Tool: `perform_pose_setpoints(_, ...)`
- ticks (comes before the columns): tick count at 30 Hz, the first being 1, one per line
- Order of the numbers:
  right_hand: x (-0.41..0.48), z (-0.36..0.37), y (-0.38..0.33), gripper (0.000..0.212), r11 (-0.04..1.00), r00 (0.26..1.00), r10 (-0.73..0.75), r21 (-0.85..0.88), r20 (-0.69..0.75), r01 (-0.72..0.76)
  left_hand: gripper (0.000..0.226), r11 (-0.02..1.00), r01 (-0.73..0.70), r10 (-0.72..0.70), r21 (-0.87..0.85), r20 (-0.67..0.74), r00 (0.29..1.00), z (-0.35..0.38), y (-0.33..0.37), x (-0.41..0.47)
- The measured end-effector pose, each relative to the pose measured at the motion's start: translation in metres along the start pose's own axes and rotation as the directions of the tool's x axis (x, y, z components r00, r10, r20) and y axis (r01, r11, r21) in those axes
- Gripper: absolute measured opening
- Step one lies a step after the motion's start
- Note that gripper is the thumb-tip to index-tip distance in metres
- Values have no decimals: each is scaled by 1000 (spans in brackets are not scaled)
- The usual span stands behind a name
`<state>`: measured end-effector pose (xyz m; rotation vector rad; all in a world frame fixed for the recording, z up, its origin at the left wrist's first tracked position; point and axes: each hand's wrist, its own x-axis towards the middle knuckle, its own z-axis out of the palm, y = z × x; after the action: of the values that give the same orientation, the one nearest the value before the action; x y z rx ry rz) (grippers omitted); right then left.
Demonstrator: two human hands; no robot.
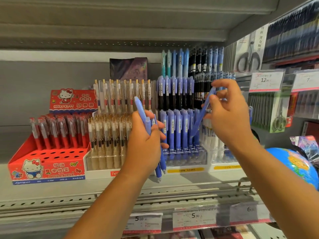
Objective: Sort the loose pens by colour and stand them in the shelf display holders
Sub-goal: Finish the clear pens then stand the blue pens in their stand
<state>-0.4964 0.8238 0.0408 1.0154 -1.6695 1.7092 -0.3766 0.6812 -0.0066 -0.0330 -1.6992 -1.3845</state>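
Clamped in the left hand [145, 140], just left of the frame's centre, is a bundle of blue pens [151, 128]; the fingers wrap round their middles, the caps stick up past the thumb and the tips poke out below the palm toward the shelf [51, 171]. Right of centre, the right hand [227, 116] pinches a single blue pen [202, 114] between thumb and fingertips near its cap end. That pen slants down and to the left, its lower end among the row of blue pens standing in the clear holder [184, 152]; whether the tip sits in a slot cannot be told.

Behind that row, higher tiers of the same stand carry blue-capped pens with black barrels [174, 94], and more blue and black pens [193, 61] at the top. Left of the clear holder stands a tray of clear pens with gold clips [110, 131], and at the lower left of the frame a red cardboard box [46, 168] holds red pens [58, 130] in its back rows, its front holes bare. Price tags [193, 218] hang along the shelf edge at the bottom. A blue globe [293, 163] shows at the right edge.
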Motion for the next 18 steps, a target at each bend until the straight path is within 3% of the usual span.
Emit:
perform_pose_setpoints(5,-10,6,13,27,992,995,-27,-119,92,38,26,999,31,-31,-15,35,999,1,2,-1)
perform_pose_setpoints(18,-5,7,18,32,992,997,12,-128,76,-2,23,999,47,-46,-17,47,998,0,0,-1)
